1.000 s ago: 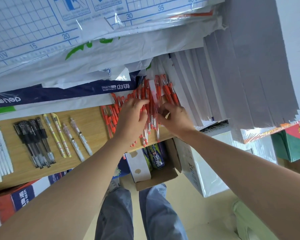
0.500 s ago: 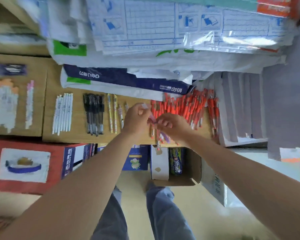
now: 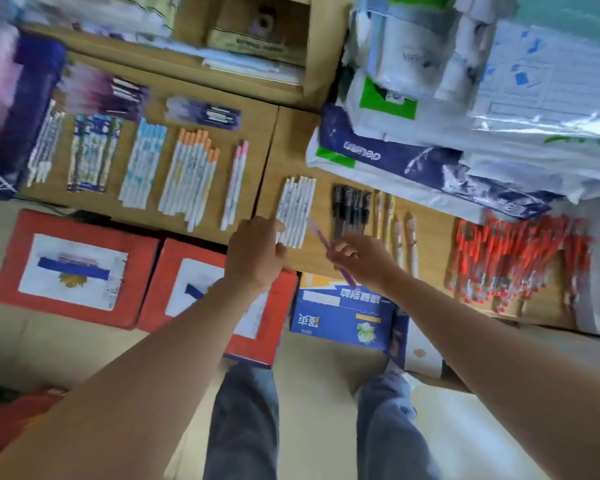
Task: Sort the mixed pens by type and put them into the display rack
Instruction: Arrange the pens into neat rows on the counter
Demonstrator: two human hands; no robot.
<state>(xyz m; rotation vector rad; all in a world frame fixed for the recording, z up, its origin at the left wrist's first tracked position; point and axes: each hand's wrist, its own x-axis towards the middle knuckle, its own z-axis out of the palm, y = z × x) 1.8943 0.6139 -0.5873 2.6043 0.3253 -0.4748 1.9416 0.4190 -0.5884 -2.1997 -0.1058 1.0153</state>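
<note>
By white pens (image 3: pixel 297 211) now, right hand (image 3: pixel 364 259) pinches purple pen (image 3: pixel 321 237); left hand (image 3: pixel 255 252) curled empty

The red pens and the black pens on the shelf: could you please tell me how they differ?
The red pens are a large loose heap at mixed angles; the black pens, a small neat parallel row. Red pens lie far right, black pens mid-frame. Both lie flat on the shelf.

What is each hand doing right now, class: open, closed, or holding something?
Left hand: fingers curled beside the white pens; whether it holds anything cannot be told.
Right hand: pinching a purple pen.
</note>
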